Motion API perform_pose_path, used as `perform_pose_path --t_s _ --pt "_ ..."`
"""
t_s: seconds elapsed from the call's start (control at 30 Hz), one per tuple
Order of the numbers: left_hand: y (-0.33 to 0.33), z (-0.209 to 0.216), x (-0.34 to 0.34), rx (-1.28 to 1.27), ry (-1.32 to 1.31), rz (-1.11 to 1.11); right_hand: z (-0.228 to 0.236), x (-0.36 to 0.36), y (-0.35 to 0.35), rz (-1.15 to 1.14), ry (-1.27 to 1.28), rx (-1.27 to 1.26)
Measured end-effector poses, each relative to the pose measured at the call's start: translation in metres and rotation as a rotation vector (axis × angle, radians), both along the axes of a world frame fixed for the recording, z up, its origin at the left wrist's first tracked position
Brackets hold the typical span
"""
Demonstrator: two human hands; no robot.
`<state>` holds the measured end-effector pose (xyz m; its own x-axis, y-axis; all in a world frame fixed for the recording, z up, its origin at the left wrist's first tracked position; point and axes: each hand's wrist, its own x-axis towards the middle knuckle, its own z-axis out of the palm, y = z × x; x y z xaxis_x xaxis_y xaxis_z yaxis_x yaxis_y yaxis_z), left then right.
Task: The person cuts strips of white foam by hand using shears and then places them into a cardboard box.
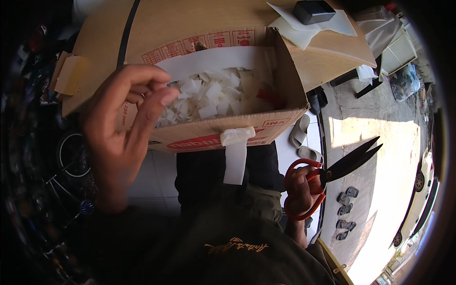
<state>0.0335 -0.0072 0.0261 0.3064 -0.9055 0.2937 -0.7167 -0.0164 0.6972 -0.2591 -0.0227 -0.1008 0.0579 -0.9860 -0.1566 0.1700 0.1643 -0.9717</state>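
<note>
My right hand (300, 192) is closed round the red handles of a pair of scissors (343, 170). Their black blades point up and to the right, slightly parted. My left hand (124, 111) is raised at the near left of a cardboard box (199, 137), fingers curled and a gap between thumb and forefinger. Right by those fingertips is the left end of a long white strip (216, 61), which arches across the box; whether they touch it I cannot make out. Many small white cut pieces (211, 92) fill the box. From its front hangs another white strip (235, 164), below clear tape (237, 136).
Beneath the box is a brown tabletop (164, 14) with a black band. A black block (313, 12) rests on white sheets (344, 23) at the far right. Grey sandals (299, 130) and several dark shoes (344, 209) are on the floor. A bicycle wheel (73, 153) shows at left.
</note>
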Motion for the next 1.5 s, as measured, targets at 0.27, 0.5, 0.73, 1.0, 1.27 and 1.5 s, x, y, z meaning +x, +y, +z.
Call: perform_pose_path --t_s 0.27,0.5,0.73,1.0,1.27,1.5 --pt "0.014 -0.061 -0.053 -0.273 -0.336 -0.086 -0.004 0.002 0.008 0.081 0.044 0.068" --pt "0.008 -0.056 -0.056 -0.416 -0.335 -0.136 0.004 0.010 0.010 0.108 -0.031 0.035" --pt "0.024 -0.050 -0.077 -0.292 0.132 -0.326 0.006 0.021 0.006 0.305 -0.212 -0.194" --pt "0.028 -0.061 -0.087 -0.221 0.670 -0.302 0.055 0.053 -0.004 0.326 -0.127 -0.117" --pt "0.041 -0.064 -0.089 -0.068 1.093 -0.276 0.080 0.068 -0.015 0.281 -0.269 0.010" --pt "0.020 -0.047 -0.083 -0.313 0.746 -0.375 0.076 0.079 -0.011 0.319 -0.350 0.003"
